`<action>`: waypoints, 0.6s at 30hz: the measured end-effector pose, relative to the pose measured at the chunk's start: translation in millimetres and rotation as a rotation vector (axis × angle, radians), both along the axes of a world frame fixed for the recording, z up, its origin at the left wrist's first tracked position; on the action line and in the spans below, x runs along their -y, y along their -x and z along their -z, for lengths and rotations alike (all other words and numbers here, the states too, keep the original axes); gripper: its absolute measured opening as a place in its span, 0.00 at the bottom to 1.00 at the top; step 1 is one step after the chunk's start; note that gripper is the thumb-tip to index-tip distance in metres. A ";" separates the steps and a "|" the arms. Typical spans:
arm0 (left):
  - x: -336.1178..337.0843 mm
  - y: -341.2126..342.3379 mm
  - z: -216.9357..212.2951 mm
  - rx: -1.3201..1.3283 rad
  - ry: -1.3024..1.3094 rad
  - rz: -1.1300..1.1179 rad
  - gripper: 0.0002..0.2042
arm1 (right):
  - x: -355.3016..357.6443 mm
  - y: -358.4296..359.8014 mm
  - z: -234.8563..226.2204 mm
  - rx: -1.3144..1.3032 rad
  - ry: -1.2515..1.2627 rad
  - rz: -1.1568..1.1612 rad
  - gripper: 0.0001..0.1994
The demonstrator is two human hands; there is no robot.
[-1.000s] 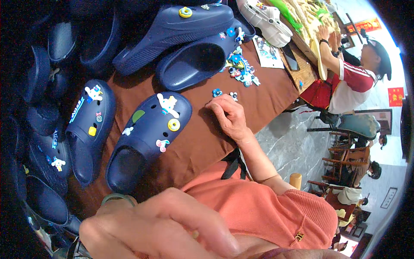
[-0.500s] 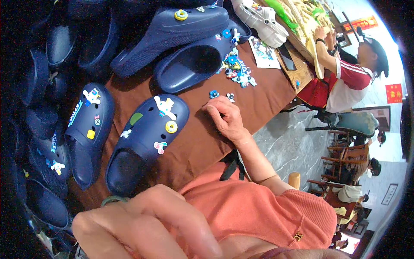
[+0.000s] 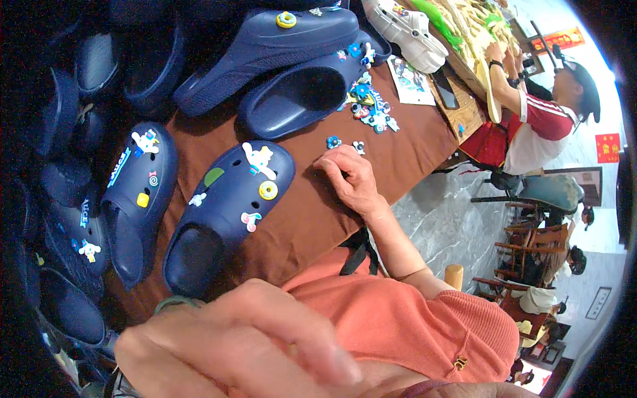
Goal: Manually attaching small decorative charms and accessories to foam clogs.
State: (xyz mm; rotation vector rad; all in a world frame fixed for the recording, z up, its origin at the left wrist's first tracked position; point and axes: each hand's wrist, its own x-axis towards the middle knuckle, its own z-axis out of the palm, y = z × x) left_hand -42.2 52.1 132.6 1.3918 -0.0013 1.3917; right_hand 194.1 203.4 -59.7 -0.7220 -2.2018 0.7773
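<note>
My right hand rests on the brown cloth, fingers curled in and nothing seen in them. Just beyond its knuckles lie a blue flower charm and a small dark-and-white charm. My left hand is raised large and blurred at the lower edge, so its grip is unclear; a green bracelet shows behind it. Nearest the hands is a navy clog with a white puppy charm, a yellow donut charm and a cherry charm. Left of it sits another decorated navy clog.
More navy clogs crowd the left and far side. A charm pile, a printed card, a white clog and a phone lie at the far right. A person in a dark cap works beyond.
The view has shifted slightly. My left hand's fingers have moved a little to the right and blurred. My right hand stays in place on the cloth.
</note>
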 end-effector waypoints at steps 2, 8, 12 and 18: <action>0.3 3.1 -5.4 -0.083 0.120 0.033 0.04 | 0.5 -0.4 0.1 -0.008 -0.001 -0.004 0.03; 17.7 -4.7 -4.4 0.220 0.230 -0.124 0.05 | 1.1 2.0 -4.3 0.014 -0.006 -0.003 0.04; 34.4 4.4 -18.7 0.127 0.187 -0.254 0.11 | 3.7 3.9 -9.7 -0.008 0.020 -0.004 0.02; 34.6 5.1 -15.0 -0.212 -0.096 -1.119 0.06 | 4.5 2.5 -11.3 -0.049 -0.025 -0.002 0.02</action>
